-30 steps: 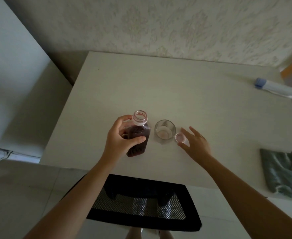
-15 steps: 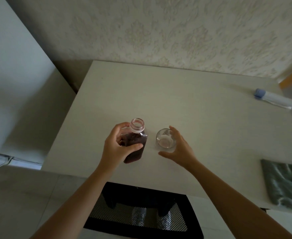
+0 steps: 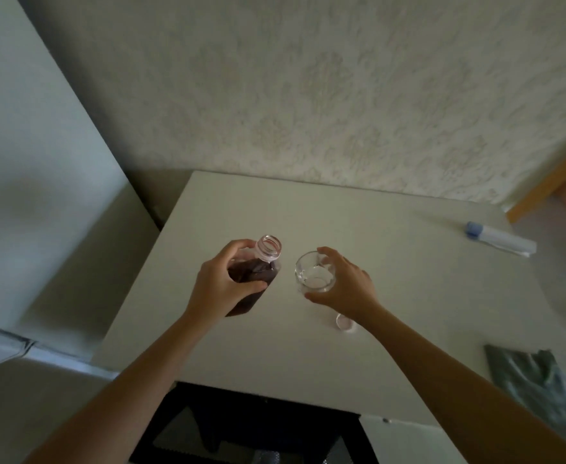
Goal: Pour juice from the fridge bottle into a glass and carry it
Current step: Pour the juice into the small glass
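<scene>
The left hand (image 3: 219, 289) grips the open bottle (image 3: 253, 276) of dark juice, tilted toward the glass (image 3: 315, 274). The right hand (image 3: 345, 289) wraps its fingers (image 3: 328, 254) around the empty glass above the tabletop (image 3: 392, 262), with the cap (image 3: 345, 322) lying just behind the wrist

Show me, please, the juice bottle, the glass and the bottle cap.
juice bottle (image 3: 253, 270): head view, dark shoulder below the neck.
glass (image 3: 315, 277): head view, its clear base.
bottle cap (image 3: 344, 323): head view, its top.
</scene>
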{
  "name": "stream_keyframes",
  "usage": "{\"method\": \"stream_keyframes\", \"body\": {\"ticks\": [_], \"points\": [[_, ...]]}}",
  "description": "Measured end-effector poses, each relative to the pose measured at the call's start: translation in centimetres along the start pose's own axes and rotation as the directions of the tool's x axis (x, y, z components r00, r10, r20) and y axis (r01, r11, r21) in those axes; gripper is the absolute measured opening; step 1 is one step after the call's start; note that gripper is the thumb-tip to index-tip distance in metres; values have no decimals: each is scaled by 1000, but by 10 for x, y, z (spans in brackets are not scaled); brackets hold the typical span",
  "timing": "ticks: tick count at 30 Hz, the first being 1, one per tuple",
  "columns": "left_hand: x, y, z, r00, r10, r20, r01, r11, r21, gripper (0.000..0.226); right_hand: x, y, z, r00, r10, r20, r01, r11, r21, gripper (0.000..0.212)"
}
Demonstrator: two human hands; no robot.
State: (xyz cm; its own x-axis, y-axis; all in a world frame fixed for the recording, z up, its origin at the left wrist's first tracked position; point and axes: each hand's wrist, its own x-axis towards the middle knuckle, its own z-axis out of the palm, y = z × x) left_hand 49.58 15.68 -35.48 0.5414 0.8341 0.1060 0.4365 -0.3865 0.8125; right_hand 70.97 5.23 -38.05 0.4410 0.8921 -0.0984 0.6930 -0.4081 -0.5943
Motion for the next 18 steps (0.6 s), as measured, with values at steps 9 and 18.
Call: {"method": "stream_keyframes", "body": {"ticks": [9,18], "points": [[41,73,-48,960,267,90,-281,905,319,62,6,-61,-77,990,-112,-90,107,992,-64,87],[67,99,-68,910,386,153,-406,748,526,56,5,-87,-101,983,-137,-122,122,985,-124,90]]}}
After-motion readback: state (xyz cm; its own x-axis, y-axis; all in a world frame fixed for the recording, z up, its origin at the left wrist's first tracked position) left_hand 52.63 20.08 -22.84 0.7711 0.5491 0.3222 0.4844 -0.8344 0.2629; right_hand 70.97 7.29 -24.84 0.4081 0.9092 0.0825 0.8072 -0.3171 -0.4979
